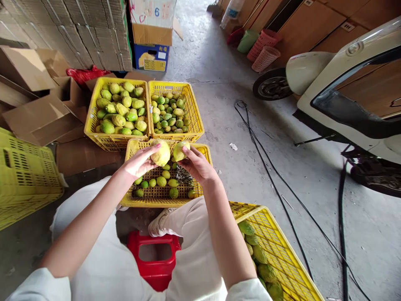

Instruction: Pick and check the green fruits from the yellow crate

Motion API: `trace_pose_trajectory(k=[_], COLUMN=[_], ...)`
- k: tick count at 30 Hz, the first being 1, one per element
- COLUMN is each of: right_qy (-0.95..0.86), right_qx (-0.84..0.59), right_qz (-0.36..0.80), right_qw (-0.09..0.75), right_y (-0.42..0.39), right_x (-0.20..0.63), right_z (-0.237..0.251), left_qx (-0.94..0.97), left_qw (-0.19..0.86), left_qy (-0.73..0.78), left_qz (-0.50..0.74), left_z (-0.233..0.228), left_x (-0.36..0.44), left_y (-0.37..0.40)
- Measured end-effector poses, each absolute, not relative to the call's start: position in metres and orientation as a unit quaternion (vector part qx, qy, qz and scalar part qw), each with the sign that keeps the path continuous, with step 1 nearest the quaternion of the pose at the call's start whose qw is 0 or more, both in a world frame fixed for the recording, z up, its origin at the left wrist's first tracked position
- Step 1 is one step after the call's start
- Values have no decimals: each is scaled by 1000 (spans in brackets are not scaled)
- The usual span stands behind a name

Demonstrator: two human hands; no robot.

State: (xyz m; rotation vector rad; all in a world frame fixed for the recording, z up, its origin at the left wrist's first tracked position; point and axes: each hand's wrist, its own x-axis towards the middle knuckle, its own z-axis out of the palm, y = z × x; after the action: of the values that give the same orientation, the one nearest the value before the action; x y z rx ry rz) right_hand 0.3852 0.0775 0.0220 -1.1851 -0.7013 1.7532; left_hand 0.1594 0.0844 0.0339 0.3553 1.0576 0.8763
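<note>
Above the near yellow crate (169, 202), my left hand (139, 162) is closed around a large pale-yellow lemon (161, 153). Close beside it, my right hand (198, 164) grips a smaller yellow-green lemon (179, 151) between thumb and fingers. Several small green and yellow lemons (161, 181) lie scattered on the near crate's floor, along with a crumpled dark, shiny wrapper (184, 175). Behind stand two more yellow crates: the left one (90, 113) holds large yellow-green lemons (120, 108), the right one (197, 113) smaller, greener ones (169, 113).
At lower right, a crate (288, 251) contains green fruit (266, 271). Another yellow crate (28, 175) stands at left, near loose cardboard boxes (44, 113). A red stool (153, 267) is between my legs. Black cables (266, 159) cross the floor beside a white scooter (338, 92).
</note>
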Motion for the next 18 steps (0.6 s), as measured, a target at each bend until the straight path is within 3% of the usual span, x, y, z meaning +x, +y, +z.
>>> trace_pose_trajectory(k=[18], right_qy=[-332], right_qx=[-427], right_qz=[739], right_qw=[402], right_y=[75], right_x=[395], right_z=[30], left_qx=[178], left_qw=[757], left_qy=[481], left_qz=[405], left_z=[35], left_x=[150], left_y=[89])
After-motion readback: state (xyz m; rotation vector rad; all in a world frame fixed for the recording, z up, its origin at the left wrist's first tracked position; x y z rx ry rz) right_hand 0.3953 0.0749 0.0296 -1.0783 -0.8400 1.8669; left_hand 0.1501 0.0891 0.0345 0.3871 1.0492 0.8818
